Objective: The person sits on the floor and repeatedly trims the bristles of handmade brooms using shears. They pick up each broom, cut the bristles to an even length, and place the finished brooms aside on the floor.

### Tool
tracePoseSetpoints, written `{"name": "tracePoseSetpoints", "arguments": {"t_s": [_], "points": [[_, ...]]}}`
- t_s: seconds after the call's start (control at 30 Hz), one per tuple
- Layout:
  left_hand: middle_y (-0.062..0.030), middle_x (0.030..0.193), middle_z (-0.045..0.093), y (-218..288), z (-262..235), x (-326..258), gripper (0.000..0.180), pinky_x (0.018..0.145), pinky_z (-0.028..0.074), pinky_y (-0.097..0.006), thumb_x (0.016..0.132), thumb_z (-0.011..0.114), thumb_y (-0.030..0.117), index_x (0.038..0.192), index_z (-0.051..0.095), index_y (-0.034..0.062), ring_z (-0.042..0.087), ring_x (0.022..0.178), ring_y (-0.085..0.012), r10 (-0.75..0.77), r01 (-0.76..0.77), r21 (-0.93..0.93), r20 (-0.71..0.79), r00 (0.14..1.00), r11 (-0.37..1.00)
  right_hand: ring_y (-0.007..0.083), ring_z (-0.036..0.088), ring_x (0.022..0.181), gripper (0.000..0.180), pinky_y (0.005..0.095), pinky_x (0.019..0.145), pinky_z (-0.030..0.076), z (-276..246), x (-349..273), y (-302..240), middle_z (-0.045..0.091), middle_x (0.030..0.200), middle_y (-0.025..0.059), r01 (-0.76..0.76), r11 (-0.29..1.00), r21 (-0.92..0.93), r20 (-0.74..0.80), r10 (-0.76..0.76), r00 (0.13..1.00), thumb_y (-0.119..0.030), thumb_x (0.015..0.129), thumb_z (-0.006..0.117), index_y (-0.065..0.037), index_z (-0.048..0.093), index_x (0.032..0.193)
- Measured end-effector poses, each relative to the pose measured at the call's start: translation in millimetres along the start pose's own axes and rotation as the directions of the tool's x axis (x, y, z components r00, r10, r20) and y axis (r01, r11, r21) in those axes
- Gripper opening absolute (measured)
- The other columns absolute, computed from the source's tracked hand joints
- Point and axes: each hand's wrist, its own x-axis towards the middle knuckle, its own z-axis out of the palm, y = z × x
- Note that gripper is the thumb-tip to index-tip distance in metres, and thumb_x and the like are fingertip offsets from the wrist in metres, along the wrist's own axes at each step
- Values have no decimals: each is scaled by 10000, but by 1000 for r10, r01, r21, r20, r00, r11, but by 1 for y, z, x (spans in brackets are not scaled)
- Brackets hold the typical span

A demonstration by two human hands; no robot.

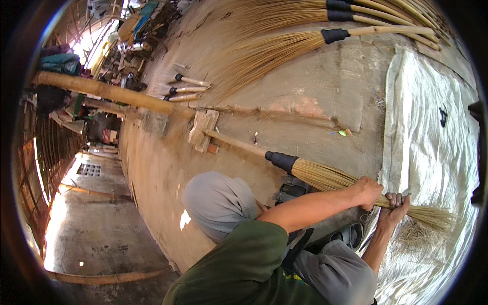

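Neither of my hands shows here. A co-worker in a grey head covering [217, 203] and a green shirt [239, 259] sits low, seen from above. Both of that person's hands close around the straw of a long broom [325, 175]. One hand [370, 192] grips partway along the bristles; the other hand [397, 207], with darkened fingers, wraps them closer to the tips. A black binding [281, 161] joins the straw to a pale wooden handle [236, 143]. The handle's far end meets a wooden block [200, 131] on the floor.
Several finished-looking brooms [284, 53] lie at the top right. Short black-ended handles [190, 80] rest on the floor. A bamboo pole [109, 92] runs in from the left toward the block. A shiny whitish sheet [427, 137] covers the right side, with loose straw [414, 236] on it.
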Motion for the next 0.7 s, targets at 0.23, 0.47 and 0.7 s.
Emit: {"name": "tracePoseSetpoints", "arguments": {"t_s": [0.23,0.47,0.7], "points": [[-187,945,747,-3,5,4,509,801,578,-452,607,808,170,1061,662,-10,743,914,-343,42,-41,13,-94,995,999,117,313,560,414,310,630,391,14,6,-4,285,606,-28,-7,996,-88,-23,5,1000,-301,1068,558,-151,354,741],[-189,949,741,19,-18,22,633,782,588,-454,687,803,148,1214,517,-56,739,905,-352,47,-69,-110,-195,980,992,104,311,599,399,289,626,375,27,20,-5,298,622,-42,52,990,-133,-102,-65,993,-296,1066,565,-167,353,754],[-252,1346,578,-7,-48,26,969,1053,484,-442,688,885,457,1400,477,-58,564,1262,-368,313,-251,-401,94,945,881,193,569,741,393,403,737,472,8,28,15,587,778,28,113,877,-466,-233,-245,941,-466,1049,473,-121,554,879]]}}
